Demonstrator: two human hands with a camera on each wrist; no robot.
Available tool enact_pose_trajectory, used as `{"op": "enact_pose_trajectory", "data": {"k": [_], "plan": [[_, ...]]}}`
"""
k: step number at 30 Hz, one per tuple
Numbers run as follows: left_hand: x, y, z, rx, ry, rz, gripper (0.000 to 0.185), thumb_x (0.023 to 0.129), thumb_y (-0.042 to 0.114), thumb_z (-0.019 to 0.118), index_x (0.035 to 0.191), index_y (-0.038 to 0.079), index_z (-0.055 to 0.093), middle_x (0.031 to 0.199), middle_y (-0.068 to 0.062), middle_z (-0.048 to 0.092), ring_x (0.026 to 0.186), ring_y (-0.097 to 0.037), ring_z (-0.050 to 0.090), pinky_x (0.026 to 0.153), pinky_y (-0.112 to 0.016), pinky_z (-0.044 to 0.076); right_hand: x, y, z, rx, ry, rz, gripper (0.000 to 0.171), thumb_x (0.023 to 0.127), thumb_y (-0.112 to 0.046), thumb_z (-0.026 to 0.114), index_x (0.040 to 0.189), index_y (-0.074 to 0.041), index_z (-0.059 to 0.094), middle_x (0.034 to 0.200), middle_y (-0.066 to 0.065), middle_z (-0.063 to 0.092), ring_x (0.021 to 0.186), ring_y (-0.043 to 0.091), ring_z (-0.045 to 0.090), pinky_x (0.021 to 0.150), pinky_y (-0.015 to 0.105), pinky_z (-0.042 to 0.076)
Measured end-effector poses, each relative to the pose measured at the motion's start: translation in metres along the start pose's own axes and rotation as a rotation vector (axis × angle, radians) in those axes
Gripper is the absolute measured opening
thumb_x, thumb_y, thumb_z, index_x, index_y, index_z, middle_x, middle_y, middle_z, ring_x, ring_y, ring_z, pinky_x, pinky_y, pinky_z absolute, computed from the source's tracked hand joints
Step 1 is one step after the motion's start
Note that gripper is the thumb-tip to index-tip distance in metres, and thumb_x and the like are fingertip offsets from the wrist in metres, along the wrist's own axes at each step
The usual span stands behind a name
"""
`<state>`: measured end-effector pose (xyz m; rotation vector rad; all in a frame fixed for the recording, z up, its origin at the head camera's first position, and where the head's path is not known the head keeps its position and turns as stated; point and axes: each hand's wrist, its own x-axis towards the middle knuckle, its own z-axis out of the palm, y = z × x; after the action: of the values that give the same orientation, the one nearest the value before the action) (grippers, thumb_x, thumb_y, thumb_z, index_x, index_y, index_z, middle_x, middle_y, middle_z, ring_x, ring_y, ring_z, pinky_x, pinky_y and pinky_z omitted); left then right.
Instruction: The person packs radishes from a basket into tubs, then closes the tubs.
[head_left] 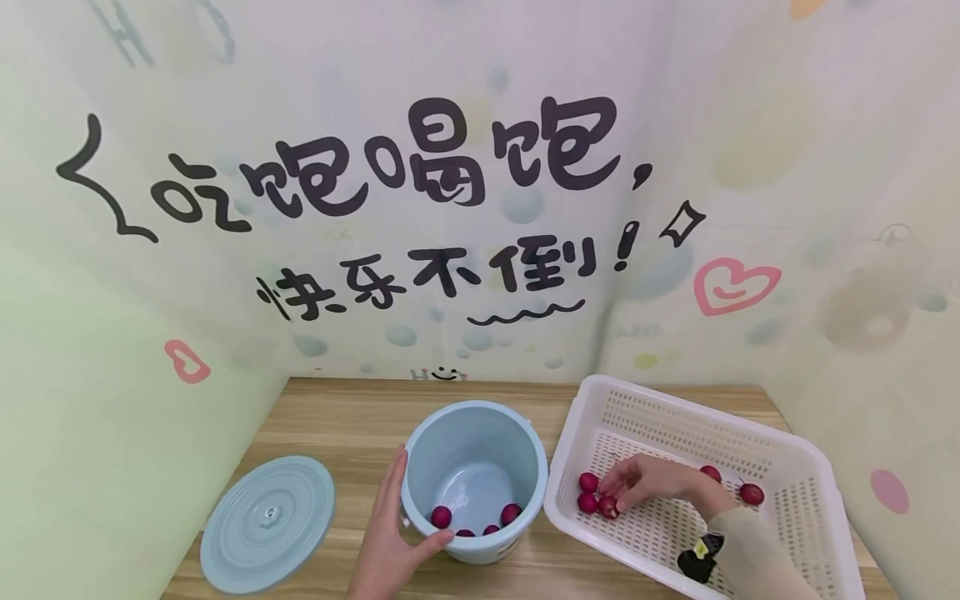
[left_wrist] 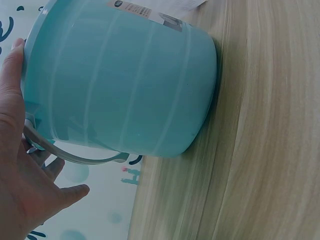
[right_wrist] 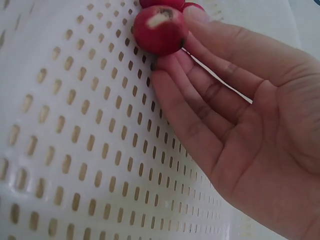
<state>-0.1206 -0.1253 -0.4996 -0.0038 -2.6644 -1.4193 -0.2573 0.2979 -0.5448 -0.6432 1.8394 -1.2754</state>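
In the head view, my left hand (head_left: pixel 392 533) rests on the rim of a light blue bucket (head_left: pixel 416 467), thumb over the near rim. The left wrist view shows its fingers spread out beside the bucket's handle (left_wrist: pixel 75 157). Several red radishes (head_left: pixel 441 517) lie at the bottom of the bucket. Over the left part of a white perforated basket (head_left: pixel 675 408), my right hand (head_left: pixel 656 482) pinches a radish (right_wrist: pixel 160 31) with a pale scar, between thumb and fingertips. Two more radishes (head_left: pixel 588 492) sit right beside it.
A round light blue lid (head_left: pixel 268 525) lies on the wooden table (head_left: pixel 345 417) left of the bucket. Farther right in the basket are two radishes (head_left: pixel 752 493). A black device (head_left: pixel 699 560) with a yellow mark shows by the right wrist. A printed wall stands behind.
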Motion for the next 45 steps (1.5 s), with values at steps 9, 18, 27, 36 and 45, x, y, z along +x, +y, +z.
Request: {"op": "enact_pose_trajectory", "data": {"k": [9, 18, 27, 36, 45], "plan": [[0.0, -0.0004, -0.001, 0.007, 0.01, 0.01, 0.117, 0.072, 0.046, 0.087, 0.161, 0.021, 0.016, 0.168, -0.009, 0.018, 0.15, -0.042, 0.025, 0.114, -0.063, 0.036, 0.0038, 0.0, 0.0014, -0.06, 0.0, -0.011, 0.033, 0.089, -0.004, 0.07, 0.117, 0.013, 0.064, 0.1, 0.025, 0.07, 0.081, 0.002, 0.064, 0.071, 0.014, 0.055], [0.0003, -0.0018, -0.0009, 0.002, 0.013, 0.028, 0.118, 0.071, 0.044, 0.088, 0.161, 0.02, 0.016, 0.168, -0.01, 0.017, 0.15, -0.042, 0.024, 0.113, -0.064, 0.035, 0.004, 0.0027, 0.0005, -0.075, 0.001, -0.026, 0.031, 0.088, -0.004, 0.07, 0.113, 0.014, 0.065, 0.094, 0.007, 0.073, 0.078, 0.0, 0.063, 0.069, 0.014, 0.054], [0.0006, -0.0024, -0.0002, 0.002, 0.014, 0.031, 0.119, 0.071, 0.044, 0.088, 0.161, 0.019, 0.016, 0.167, -0.011, 0.018, 0.151, -0.042, 0.024, 0.114, -0.064, 0.034, 0.0025, 0.0004, 0.0014, -0.065, 0.004, -0.024, 0.029, 0.088, -0.003, 0.069, 0.113, 0.014, 0.066, 0.094, 0.009, 0.073, 0.077, -0.001, 0.063, 0.069, 0.015, 0.054], [0.0001, -0.0019, 0.0002, 0.003, 0.011, 0.025, 0.118, 0.071, 0.045, 0.088, 0.161, 0.021, 0.016, 0.167, -0.01, 0.019, 0.151, -0.041, 0.025, 0.114, -0.063, 0.035, 0.0026, 0.0024, 0.001, -0.059, 0.022, -0.017, 0.027, 0.089, -0.004, 0.069, 0.112, 0.01, 0.068, 0.097, 0.01, 0.076, 0.082, 0.002, 0.067, 0.072, 0.017, 0.056], [0.0005, -0.0004, 0.0003, 0.004, 0.004, 0.01, 0.118, 0.071, 0.047, 0.087, 0.161, 0.022, 0.016, 0.168, -0.009, 0.018, 0.151, -0.041, 0.025, 0.114, -0.062, 0.036, -0.0026, -0.0044, -0.0023, -0.105, 0.062, -0.009, 0.027, 0.09, -0.008, 0.069, 0.113, 0.006, 0.069, 0.098, 0.018, 0.075, 0.08, 0.003, 0.065, 0.071, 0.018, 0.056]]}}
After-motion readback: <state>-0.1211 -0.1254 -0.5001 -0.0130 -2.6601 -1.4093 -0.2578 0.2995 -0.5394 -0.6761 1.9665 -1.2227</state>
